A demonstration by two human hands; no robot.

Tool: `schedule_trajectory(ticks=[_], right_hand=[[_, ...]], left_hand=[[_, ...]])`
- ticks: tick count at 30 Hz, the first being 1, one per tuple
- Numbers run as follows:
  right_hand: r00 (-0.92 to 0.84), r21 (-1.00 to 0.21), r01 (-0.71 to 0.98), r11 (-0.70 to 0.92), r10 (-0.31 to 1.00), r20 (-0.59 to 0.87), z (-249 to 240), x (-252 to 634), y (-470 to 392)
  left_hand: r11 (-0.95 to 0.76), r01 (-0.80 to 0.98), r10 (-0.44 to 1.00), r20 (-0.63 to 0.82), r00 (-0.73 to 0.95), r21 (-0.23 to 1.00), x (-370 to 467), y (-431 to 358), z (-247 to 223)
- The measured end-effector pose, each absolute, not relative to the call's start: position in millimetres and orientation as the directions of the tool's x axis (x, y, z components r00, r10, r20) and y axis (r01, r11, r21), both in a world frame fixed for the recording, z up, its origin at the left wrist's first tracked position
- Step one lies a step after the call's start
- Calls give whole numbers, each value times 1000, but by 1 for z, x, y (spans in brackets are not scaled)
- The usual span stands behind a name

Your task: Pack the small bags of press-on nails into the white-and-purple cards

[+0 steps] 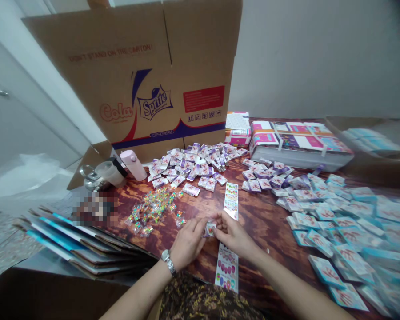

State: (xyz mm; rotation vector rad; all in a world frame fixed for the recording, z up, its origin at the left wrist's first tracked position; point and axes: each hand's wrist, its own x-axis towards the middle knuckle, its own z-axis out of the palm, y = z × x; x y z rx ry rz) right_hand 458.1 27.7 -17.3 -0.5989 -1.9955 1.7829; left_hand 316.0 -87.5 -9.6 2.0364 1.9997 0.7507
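Note:
Both hands meet near the table's front edge around a small clear packet [210,229] with a colourful print. My left hand [189,240], with a silver watch on its wrist, pinches the packet's left side. On its right side, the fingers of my right hand [231,233] are closed on it. Beneath my right hand runs a long strip of colourful stickers [231,200]. Just left of the hands lies a heap of small bags with bright pieces [155,204]. Behind them spreads a pile of small white and purple boxes [193,164].
A large cardboard carton [173,80] stands at the back. Left are a pink bottle [134,165], a cup [110,173] and stacked flat cartons [70,240]. Many blue and white packs [323,235] cover the right side, before a wrapped bundle [300,142] and an open box [370,169].

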Motion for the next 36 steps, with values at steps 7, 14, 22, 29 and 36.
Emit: schedule_trajectory(ticks=[7, 14, 22, 29, 36], right_hand=[[-775, -999, 46, 0, 630, -36, -27, 449, 24], [-850, -998, 65, -21, 523, -66, -19, 453, 25], [-792, -857, 157, 492, 580, 188, 1, 456, 24], [-865, -958, 106, 267, 501, 44, -15, 454, 32], [-829, -974, 91, 209, 557, 43, -10, 460, 31]], left_hand=[[-41, 932, 981, 193, -32, 361, 326, -88, -12], [-24, 952, 967, 249, -56, 305, 328, -89, -15], [-63, 936, 950, 309, -51, 347, 329, -90, -17], [-137, 913, 931, 364, -14, 385, 333, -92, -19], [-108, 832, 940, 327, -92, 544, 332, -88, -16]])
